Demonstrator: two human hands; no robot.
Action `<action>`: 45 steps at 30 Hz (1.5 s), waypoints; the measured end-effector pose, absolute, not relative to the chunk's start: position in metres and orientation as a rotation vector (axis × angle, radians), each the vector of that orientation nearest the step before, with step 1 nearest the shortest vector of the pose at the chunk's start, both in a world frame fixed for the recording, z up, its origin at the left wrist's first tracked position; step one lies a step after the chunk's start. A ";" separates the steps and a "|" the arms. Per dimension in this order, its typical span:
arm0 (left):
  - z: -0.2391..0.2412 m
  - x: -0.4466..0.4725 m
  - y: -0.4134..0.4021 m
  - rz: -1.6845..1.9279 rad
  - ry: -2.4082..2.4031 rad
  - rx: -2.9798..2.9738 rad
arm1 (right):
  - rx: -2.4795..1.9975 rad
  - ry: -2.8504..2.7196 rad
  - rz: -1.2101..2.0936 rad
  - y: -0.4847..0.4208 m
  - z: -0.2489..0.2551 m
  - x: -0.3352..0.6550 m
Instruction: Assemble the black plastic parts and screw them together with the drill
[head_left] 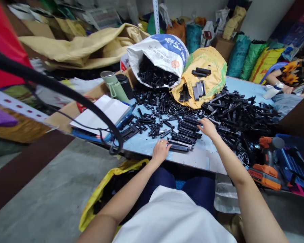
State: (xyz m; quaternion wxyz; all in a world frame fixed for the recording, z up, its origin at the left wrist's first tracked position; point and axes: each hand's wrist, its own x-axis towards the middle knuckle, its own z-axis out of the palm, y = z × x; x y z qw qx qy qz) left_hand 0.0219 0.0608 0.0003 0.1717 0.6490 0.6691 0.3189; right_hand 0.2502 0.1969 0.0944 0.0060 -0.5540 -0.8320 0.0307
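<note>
A row of long black plastic strips (183, 136) lies side by side on the light-blue tabletop in front of me. At the left end of the nearest strip (178, 147), my left hand (160, 151) is closed, thumb and fingers on its tip. My right hand (207, 128) pinches the right end of a strip (192, 120) farther back in the row; its fingertips partly hide that end. Small black linked pieces (157, 130) are scattered left of the row. A big heap of black parts (233, 109) lies beyond my right hand.
Behind the row, a white sack (158, 50) spills black parts beside a yellow sack (207, 64). A green cup (114, 86) and notebook (101, 111) stand left. An orange cordless drill (266, 168) and blue basket (297, 162) are at right. Another person's arm (275, 76) shows far right.
</note>
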 end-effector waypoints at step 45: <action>-0.054 -0.048 -0.107 1.396 1.135 -0.180 | -1.127 -2.267 1.459 0.049 -0.005 0.093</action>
